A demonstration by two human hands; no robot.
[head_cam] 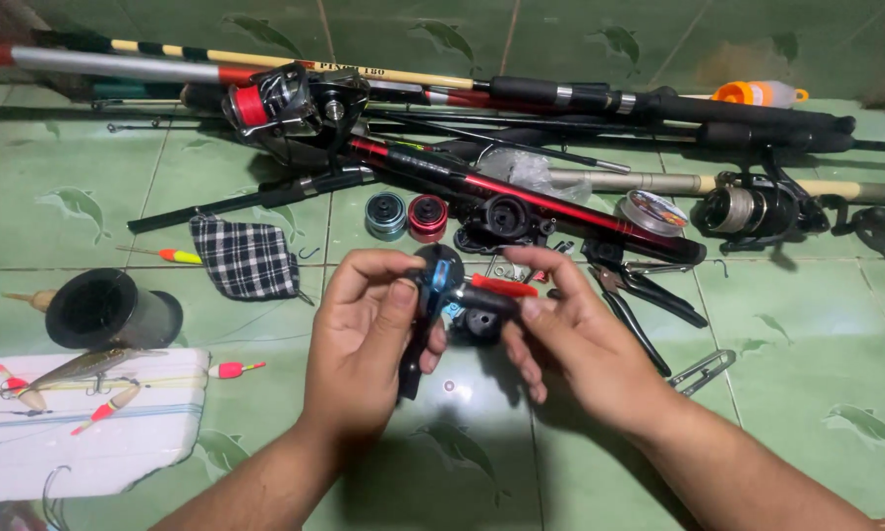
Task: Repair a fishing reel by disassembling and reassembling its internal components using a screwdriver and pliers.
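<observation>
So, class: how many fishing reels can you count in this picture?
3, possibly more hidden among the rods. One with red line sits on the rods at upper left, a silver one lies at right, and a black one is held between the left hand and right hand.

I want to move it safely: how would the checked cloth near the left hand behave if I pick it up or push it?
The checked cloth is probably floppy: it lies flat and creased on the tiled floor. It looks thin, so likely light. Pushed, it would probably bunch rather than slide or roll, and it could snag on the small hook by its edge.
</observation>
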